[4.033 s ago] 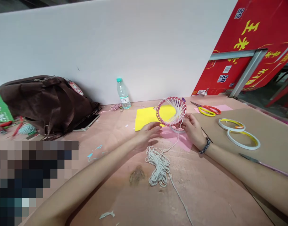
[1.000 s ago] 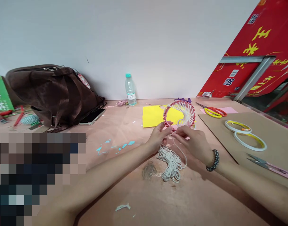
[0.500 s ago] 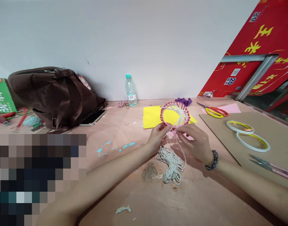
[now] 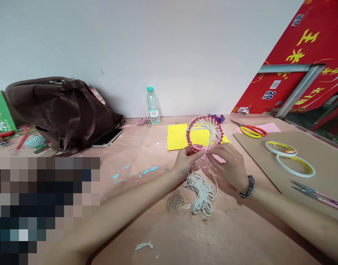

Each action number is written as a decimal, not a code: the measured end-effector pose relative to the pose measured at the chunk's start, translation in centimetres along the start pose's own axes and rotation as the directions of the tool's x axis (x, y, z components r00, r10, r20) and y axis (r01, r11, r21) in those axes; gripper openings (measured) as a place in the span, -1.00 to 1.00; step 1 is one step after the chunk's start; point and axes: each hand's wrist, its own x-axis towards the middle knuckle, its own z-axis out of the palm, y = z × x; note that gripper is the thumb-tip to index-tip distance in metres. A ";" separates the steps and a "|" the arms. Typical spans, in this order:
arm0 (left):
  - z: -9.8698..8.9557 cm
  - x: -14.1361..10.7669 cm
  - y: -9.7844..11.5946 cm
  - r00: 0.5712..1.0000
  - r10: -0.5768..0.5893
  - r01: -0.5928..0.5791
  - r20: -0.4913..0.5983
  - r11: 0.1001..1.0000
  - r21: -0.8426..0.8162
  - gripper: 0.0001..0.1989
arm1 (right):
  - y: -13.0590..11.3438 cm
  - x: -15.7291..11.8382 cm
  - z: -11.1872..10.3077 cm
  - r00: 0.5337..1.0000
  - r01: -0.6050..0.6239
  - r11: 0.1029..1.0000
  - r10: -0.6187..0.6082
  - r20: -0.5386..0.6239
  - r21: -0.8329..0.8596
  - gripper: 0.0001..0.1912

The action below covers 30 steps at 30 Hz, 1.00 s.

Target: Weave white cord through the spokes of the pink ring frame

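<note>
A round red ring with white cord strung across its inside stands tilted above the table. My left hand grips the lower left of its rim, fingers closed. Beside it, at the bottom of the ring, my right hand pinches the white cord. From there the cord runs down to a loose white bundle lying on the table below both hands. Yellow paper lies behind the ring, and a piece of pink paper shows partly under the hands.
A brown bag, a phone and a water bottle stand or lie left and behind. Rightward are red-yellow scissors, a brown board with two tape rolls, and pink-handled scissors.
The ring has risen slightly and turned, so its opening and the strung cord show at a different angle. Both hands keep their hold, with small shifts of the fingers.
</note>
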 end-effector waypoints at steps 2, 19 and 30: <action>0.0 0.0 0.0 1.000 0.023 -0.023 0.002 1.000 -0.013 -0.70 | 0.1 0.0 0.0 0.999 0.052 0.996 -0.051 0.012 -0.066 -0.93; -0.7 0.1 1.5 0.959 -0.208 0.229 0.191 0.969 -0.094 -0.59 | 2.8 -0.2 -0.6 0.942 -0.299 0.927 0.249 0.226 0.228 -0.96; -0.7 0.2 1.9 0.929 -0.252 0.273 0.271 0.961 -0.042 -0.61 | 4.0 0.0 -2.4 0.971 -0.075 0.980 0.030 0.237 0.184 -0.83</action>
